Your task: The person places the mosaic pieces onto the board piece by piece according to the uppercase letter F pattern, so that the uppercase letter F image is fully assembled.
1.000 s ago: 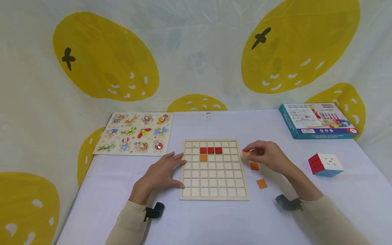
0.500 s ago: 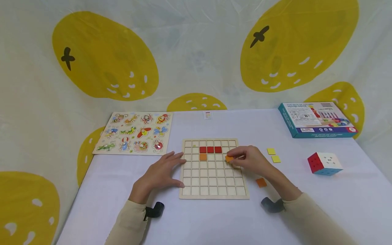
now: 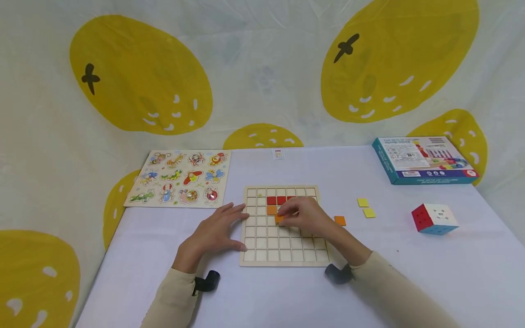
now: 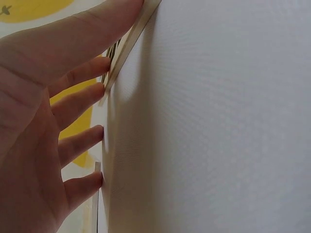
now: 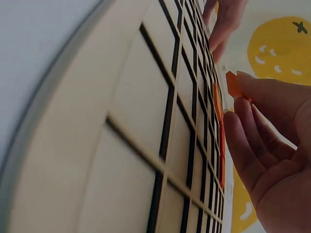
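Note:
A wooden grid board [image 3: 285,263] lies in the middle of the table. My right hand [image 3: 305,214] is over it, pinching an orange square tile [image 3: 279,219] between thumb and fingers. In the right wrist view that tile [image 5: 233,84] is tilted, its face off the grid. Red tiles [image 3: 271,200] sit in a row on the board, the rightmost partly behind my hand. An orange tile [image 3: 272,209] fills the cell below the leftmost red one. My left hand [image 3: 215,231] rests with spread fingers at the board's left edge; its thumb [image 4: 92,29] touches that edge in the left wrist view.
Right of the board lie an orange tile [image 3: 340,221] and two yellow tiles [image 3: 362,202]. Farther right are a puzzle cube [image 3: 435,219] and a toy box [image 3: 426,161]. An insect puzzle board [image 3: 178,177] lies at the back left, a small printed card [image 3: 278,154] at the back.
My right hand has carried the orange tile leftward from the table over the board. Its move uncovered the yellow tiles; the forearm now covers the nearest loose orange tile. My left hand has stayed put.

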Available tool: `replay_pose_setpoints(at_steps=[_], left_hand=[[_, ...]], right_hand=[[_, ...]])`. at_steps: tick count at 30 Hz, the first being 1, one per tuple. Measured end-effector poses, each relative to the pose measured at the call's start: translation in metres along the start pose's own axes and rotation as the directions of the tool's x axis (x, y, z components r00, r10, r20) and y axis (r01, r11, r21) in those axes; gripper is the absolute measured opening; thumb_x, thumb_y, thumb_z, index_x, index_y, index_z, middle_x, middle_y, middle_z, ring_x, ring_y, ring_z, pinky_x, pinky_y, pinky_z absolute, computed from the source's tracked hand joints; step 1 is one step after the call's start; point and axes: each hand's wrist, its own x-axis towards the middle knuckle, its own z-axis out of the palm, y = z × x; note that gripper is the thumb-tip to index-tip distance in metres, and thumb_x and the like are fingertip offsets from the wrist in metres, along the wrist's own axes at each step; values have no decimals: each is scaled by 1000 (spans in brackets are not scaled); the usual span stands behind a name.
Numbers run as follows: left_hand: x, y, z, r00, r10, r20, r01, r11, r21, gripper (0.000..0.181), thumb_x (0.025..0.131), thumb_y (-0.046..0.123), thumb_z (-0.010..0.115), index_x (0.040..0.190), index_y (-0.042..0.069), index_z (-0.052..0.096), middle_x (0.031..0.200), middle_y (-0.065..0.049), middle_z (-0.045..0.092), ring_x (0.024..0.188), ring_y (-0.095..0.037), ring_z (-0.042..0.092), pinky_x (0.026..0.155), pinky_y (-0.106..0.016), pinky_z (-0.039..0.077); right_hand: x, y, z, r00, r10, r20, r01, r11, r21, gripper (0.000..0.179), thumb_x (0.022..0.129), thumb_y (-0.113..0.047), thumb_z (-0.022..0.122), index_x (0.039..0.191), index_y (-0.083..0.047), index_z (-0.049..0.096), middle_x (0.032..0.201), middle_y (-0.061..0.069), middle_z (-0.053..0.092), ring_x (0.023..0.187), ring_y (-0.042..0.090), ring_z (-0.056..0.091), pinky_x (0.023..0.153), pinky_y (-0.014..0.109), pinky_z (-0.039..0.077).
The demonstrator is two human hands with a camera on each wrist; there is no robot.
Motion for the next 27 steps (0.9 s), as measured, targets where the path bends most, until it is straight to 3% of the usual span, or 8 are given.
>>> replay_pose_setpoints(at_steps=[8,13,19,27], left_hand=[[0,-1,1,1000,6,2,-6,1000,1,85,69,50,91,144,29,58,167,9,36,160,-28,25,115,-63,42],[0,-2,1,1000,7,-1,-7,1000,7,86,69,51,91,144,29,58,167,9,36,160,-28,25,115,-63,42],[0,-3,1,1000,10,-1,-10,1000,10,85,69,51,90,145,29,57,167,8,36,160,-27,24,116,-62,42],[0,-3,1,999,37,-19,-37,999,0,85,69,51,90,144,26,58,166,5,39,158,-31,27,114,-64,42]], right_hand=[[7,-12,13,1000,-6,-4,6,1000,-21,21,83,-15,84,103,-9,81,106,4,78,100,19,71,85,27,62],[9,-11,19,999,35,-17,-36,998,-54,19,83,-12,84,101,-9,80,100,4,79,91,15,72,82,26,62],[8,-10,24,994,105,-34,-108,989,-103,19,82,-13,85,100,-11,80,93,-1,76,80,9,62,72,18,55],[8,-11,25,997,61,-41,-66,988,-141,19,81,-9,85,99,-7,80,89,1,75,75,7,62,69,16,54]])
